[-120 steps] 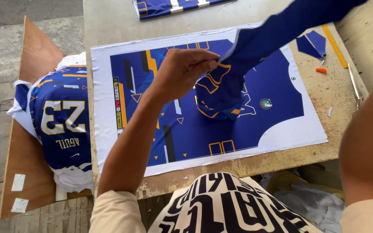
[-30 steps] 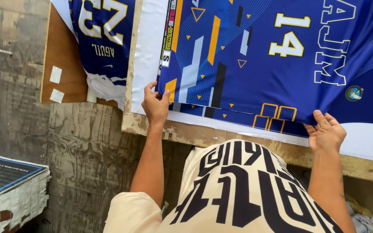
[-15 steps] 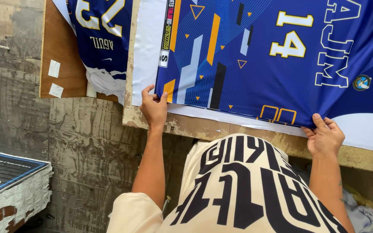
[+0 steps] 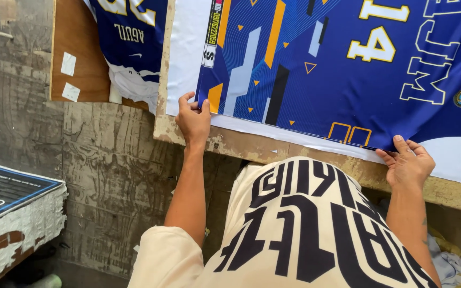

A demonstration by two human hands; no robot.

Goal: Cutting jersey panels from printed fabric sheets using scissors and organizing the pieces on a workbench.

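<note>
We see a smooth, faintly glossy blue jersey cloth [image 4: 348, 69] lying on matt white paper [image 4: 185, 53], over a rough, paint-chipped wooden table edge [image 4: 262, 149].

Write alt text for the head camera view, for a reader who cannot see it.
A person's left hand and right hand pinch the near edge of a blue printed jersey fabric lying on white paper on a worn wooden table. Another blue jersey piece lies on a brown board to the left.

Landmark: table [image 4: 316, 154].
On it: jersey panel [image 4: 348, 69], atop paper sheet [image 4: 185, 58].
Left of it: board [image 4: 81, 58] bearing second jersey [image 4: 129, 32].
My hands: left hand [image 4: 193, 120] and right hand [image 4: 409, 165] at its near edge.
</note>
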